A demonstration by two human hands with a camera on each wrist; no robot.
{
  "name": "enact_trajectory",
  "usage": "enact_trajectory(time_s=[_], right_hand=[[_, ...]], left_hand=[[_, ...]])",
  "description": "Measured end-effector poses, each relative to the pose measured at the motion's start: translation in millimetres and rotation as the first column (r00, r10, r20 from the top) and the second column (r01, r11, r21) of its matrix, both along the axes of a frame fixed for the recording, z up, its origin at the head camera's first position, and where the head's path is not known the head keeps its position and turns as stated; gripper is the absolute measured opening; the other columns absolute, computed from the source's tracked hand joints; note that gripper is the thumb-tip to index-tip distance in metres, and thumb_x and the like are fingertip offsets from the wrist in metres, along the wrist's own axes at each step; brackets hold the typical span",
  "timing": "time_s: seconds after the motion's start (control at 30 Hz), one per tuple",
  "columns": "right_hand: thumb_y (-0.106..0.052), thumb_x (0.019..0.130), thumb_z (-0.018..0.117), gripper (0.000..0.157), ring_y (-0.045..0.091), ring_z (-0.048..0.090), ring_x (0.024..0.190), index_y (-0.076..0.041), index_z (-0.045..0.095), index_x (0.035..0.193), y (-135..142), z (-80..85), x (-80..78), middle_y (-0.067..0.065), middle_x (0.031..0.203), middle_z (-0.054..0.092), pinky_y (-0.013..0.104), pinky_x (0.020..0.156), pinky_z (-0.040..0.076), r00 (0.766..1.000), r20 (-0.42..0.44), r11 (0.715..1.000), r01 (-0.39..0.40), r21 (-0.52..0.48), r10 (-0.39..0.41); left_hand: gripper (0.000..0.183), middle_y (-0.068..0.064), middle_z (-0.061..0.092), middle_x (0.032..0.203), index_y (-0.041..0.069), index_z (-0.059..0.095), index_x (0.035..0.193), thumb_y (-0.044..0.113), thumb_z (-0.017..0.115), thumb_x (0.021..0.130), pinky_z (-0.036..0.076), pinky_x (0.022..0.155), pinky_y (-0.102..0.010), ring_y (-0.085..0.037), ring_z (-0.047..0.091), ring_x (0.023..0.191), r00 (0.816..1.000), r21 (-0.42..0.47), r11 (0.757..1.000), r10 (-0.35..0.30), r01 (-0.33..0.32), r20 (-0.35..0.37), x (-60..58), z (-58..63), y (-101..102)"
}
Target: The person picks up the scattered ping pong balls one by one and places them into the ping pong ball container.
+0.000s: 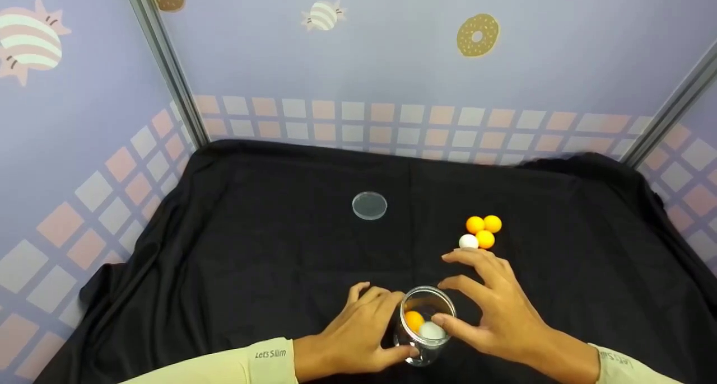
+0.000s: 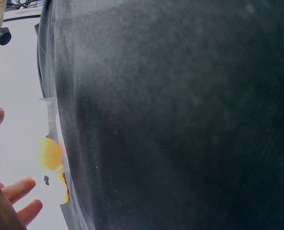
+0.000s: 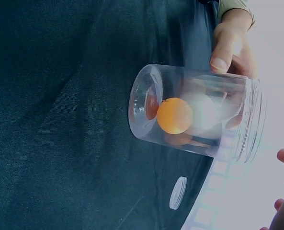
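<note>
A clear plastic jar (image 1: 428, 345) stands near the front of the black cloth. My left hand (image 1: 358, 331) grips it from the left side, thumb in front and fingers behind. Inside the jar are an orange ball (image 1: 414, 321) and a white ball (image 1: 431, 331), the latter blurred in the right wrist view. Spread above the jar's right rim, my right hand (image 1: 493, 308) has nothing between its fingers. Its thumb tip overlaps the jar mouth in the head view; contact cannot be told. In the right wrist view the left thumb (image 3: 221, 60) presses the jar wall.
Past the right hand, several orange balls (image 1: 485, 239) and a white ball (image 1: 468, 242) sit clustered on the cloth. A clear round lid (image 1: 369, 206) lies farther back. Patterned panels (image 1: 358, 48) enclose the back and sides of the cloth (image 1: 269, 221).
</note>
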State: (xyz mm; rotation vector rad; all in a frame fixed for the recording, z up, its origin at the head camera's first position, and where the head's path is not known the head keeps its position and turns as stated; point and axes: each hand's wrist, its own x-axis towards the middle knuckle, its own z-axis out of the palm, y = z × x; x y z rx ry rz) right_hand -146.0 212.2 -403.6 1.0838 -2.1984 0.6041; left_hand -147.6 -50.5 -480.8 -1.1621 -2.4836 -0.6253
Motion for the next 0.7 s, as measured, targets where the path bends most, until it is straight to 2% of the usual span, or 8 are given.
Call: enact_trajectory(time_s=[0.37, 0.7], right_hand=[[-0.041, 0.077, 0.087, 0.036, 0.029, 0.053, 0.127, -0.022, 0.072, 0.104, 0.5, -0.4, -0.5, 0.009, 0.138, 0.059, 0.038, 0.099, 0.032, 1.000, 0.003, 1.000, 0.001, -0.006, -0.001], [-0.037, 0.076, 0.088, 0.035, 0.026, 0.053, 0.126, -0.025, 0.073, 0.105, 6.3, -0.8, -4.5, 0.006, 0.137, 0.060, 0.040, 0.096, 0.033, 0.998, 0.037, 0.997, 0.059, -0.044, -0.057]], left_hand=[[0.074, 0.004, 0.067, 0.122, 0.012, 0.052, 0.136, 0.067, 0.066, 0.088, 0.040, 0.102, -0.059, -0.011, 0.058, 0.114, 1.000, 0.000, 1.000, -0.007, 0.007, -0.008, -0.6, -1.6, -1.0], [0.074, 0.004, 0.067, 0.120, 0.014, 0.051, 0.136, 0.068, 0.065, 0.087, 0.040, 0.102, -0.058, -0.011, 0.059, 0.112, 1.000, 0.005, 1.000, -0.005, 0.005, -0.017, -0.5, -2.2, -0.4]])
